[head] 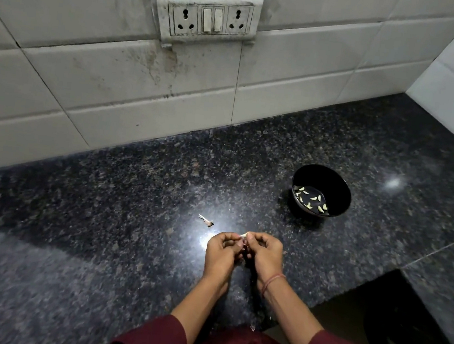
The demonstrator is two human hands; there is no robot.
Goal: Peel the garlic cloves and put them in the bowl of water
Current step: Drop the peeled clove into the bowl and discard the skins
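Basically mid-peel: left hand and right hand both pinch one garlic clove, which next goes in the bowl.

Place: we take this for a home kitchen.
Counter: we see a polished black speckled granite countertop, the landmark for what follows.
Wall: behind the countertop, white tiles rise, stained and streaked.
Power: above the countertop, a grimy switchboard with two sockets and two switches sits on the tiles.
Food work: on the countertop, toward its right, stands a black bowl of water holding peeled garlic cloves; a scrap of garlic skin lies nearer its front edge.
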